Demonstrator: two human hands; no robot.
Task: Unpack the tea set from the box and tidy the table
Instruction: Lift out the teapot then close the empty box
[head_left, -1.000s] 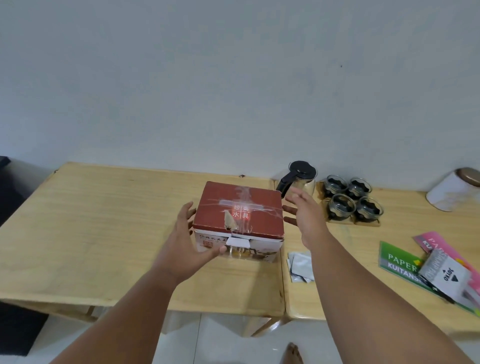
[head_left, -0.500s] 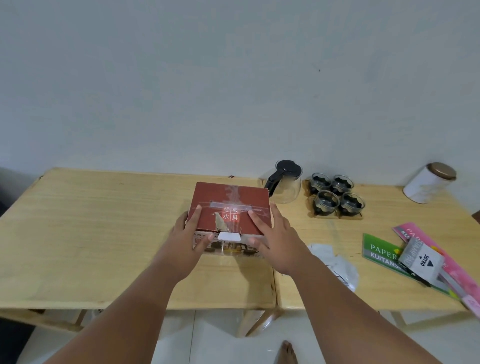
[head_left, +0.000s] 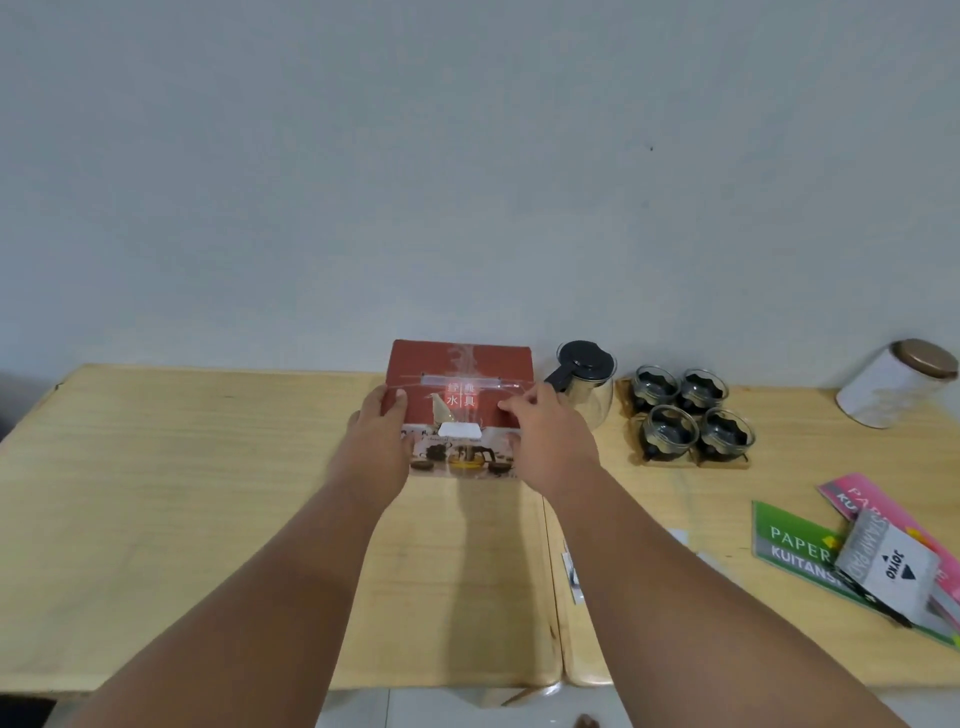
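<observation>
A red tea set box with a taped lid stands at the back of the wooden table, near the wall. My left hand grips its front left corner, thumb on the lid. My right hand grips the front right corner, fingers on the lid. The lid is closed. To the right of the box stands a glass teapot with a black lid, and beyond it several glass cups sit on wooden coasters.
A white canister with a brown lid lies tilted at the far right. Green and pink paper pads and a grey stamp-pad box lie at the right front. White packets show under my right forearm.
Both hands have closed onto the box's front corners, and the box has slid back towards the wall. The view has shifted, so the table sits lower in the frame.
</observation>
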